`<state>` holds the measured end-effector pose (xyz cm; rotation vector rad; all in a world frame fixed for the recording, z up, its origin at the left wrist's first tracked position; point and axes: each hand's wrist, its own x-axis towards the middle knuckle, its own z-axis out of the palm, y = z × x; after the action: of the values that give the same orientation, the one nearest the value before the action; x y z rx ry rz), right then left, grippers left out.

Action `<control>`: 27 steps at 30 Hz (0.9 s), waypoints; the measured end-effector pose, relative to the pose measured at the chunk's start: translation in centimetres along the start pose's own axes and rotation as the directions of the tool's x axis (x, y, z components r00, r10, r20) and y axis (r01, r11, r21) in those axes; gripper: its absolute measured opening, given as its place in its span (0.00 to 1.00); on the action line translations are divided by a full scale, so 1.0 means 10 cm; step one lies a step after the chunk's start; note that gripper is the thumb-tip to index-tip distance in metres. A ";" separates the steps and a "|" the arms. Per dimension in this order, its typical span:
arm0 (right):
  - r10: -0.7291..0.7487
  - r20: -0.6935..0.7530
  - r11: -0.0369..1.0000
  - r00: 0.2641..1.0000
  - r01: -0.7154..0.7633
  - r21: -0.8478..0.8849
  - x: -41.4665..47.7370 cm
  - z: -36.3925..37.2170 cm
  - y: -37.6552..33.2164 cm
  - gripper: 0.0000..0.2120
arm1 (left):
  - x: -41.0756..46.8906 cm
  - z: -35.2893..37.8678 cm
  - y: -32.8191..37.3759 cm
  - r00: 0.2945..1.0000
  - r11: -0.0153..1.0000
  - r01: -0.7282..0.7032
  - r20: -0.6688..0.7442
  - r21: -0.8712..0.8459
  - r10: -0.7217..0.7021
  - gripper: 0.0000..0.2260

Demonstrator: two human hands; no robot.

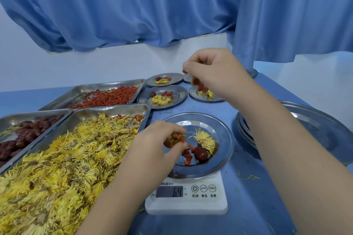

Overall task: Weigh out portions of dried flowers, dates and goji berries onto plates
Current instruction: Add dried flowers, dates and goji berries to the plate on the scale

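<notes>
A white kitchen scale (186, 195) reads 6.4 and carries a steel plate (219, 139). That plate holds one yellow dried flower (205, 139), a red date (200, 154) and a few goji berries (188, 155). My left hand (162, 145) pinches goji berries and flower bits over the plate's left rim. My right hand (215, 72) holds a brown date above a small far plate (194, 95) that has a flower on it. Two filled plates (179, 94) (175, 77) lie behind the scale.
Three steel trays stand at the left: dried flowers (57, 158) in front, dates (23, 135) at far left, goji berries (107, 97) behind. A stack of larger plates (313, 126) sits at the right. Blue cloth hangs behind the blue table (257, 196).
</notes>
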<state>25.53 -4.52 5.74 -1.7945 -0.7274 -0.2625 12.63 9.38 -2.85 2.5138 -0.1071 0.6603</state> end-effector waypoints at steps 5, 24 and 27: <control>0.120 0.351 0.961 0.929 -0.021 -0.274 -0.06 0.01 -0.03 0.08 | -0.04 0.02 -0.01 0.999 0.998 -0.046 0.000 0.035 0.046 0.11; 0.253 0.433 0.759 0.865 0.100 -0.643 -0.33 -0.04 -0.35 0.08 | -0.08 0.03 -0.07 0.999 1.000 0.000 -0.055 -0.022 -0.001 0.06; 0.153 0.332 0.728 0.931 0.121 -0.675 -0.48 -0.10 -0.25 0.08 | -0.09 0.02 -0.07 0.999 0.994 0.014 -0.032 -0.106 -0.017 0.11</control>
<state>20.44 -6.57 5.61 -2.6184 -0.9570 -0.1945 12.09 9.82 -3.77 2.3985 -0.1079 0.6722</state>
